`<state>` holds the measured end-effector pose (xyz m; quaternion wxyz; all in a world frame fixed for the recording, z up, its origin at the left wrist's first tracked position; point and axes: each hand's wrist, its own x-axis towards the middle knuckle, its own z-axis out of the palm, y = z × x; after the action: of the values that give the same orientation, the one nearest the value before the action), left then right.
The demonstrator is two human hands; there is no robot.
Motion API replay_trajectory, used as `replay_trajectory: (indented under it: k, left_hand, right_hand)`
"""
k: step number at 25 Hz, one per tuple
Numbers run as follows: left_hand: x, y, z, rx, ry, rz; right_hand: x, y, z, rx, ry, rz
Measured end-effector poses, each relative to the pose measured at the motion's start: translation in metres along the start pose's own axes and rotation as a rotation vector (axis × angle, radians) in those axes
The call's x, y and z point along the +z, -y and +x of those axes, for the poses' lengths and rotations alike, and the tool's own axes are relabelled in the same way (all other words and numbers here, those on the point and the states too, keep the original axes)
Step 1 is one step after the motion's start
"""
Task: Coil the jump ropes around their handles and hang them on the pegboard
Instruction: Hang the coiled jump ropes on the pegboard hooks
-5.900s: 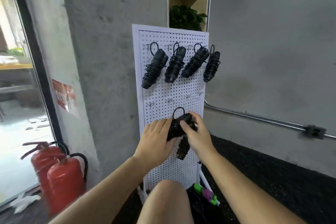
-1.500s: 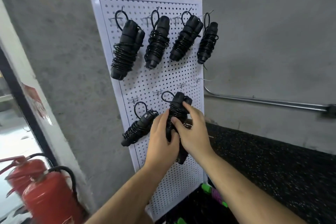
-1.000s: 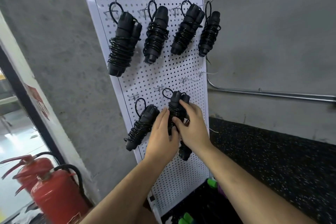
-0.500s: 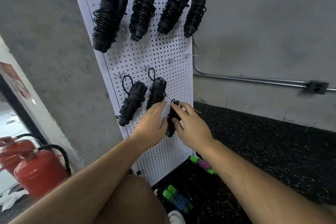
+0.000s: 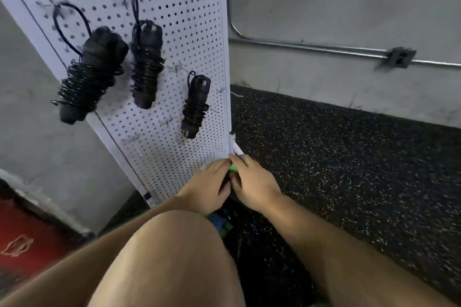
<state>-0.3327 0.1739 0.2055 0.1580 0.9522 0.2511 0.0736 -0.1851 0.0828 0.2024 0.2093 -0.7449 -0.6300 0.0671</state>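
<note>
A white pegboard [image 5: 194, 20] leans against the concrete wall. Three black jump ropes hang on it, coiled round their handles: a large one at the left [image 5: 92, 75], one in the middle [image 5: 146, 65] and a smaller one lower right [image 5: 195, 107]. My left hand [image 5: 207, 184] and my right hand [image 5: 254, 182] meet low at the board's foot, fingertips on a bright green handle tip [image 5: 233, 168] that shows between them. Motion blur hides whether either hand grips it. A blue and green handle [image 5: 219, 223] lies on the floor under my left wrist.
My bare knee [image 5: 174, 257] fills the lower middle of the view. Black speckled rubber flooring [image 5: 349, 169] spreads to the right. A metal conduit with a junction box [image 5: 396, 57] runs along the wall. A red fire extinguisher [image 5: 22, 234] lies blurred at the lower left.
Both hands have let go of the third black rope, which now hangs on the board, and dropped to the floor at the board's foot. The view has tilted down.
</note>
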Motion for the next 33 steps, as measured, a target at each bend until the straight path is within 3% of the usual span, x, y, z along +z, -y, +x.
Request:
replay_trajectory:
  k: [6, 13, 16, 19, 24, 29, 33]
  left_hand:
    - [0.101, 0.055, -0.005, -0.210, 0.217, -0.054]
    - [0.177, 0.107, -0.011, -0.385, 0.482, -0.025]
    - [0.190, 0.121, -0.026, -0.432, 0.478, -0.038]
    - [0.192, 0.127, -0.037, -0.441, 0.466, -0.041]
    - [0.172, 0.118, -0.034, -0.396, 0.272, -0.072]
    - [0.110, 0.082, -0.014, -0.194, 0.120, -0.011]
    - [0.020, 0.030, 0.013, 0.039, -0.074, -0.036]
  right_hand:
    - [0.120, -0.052, -0.018, 0.144, 0.270, 0.020]
    - [0.238, -0.053, 0.009, 0.162, 0.535, 0.072]
    - [0.272, -0.047, 0.017, 0.197, 0.582, -0.036]
    - [0.282, -0.045, 0.019, 0.209, 0.519, -0.104]
    - [0.236, -0.050, 0.020, 0.251, 0.355, 0.002]
    - [0.108, -0.056, 0.024, 0.462, 0.291, 0.362]
    - [-0.013, -0.050, 0.024, 0.460, 0.262, 0.526]
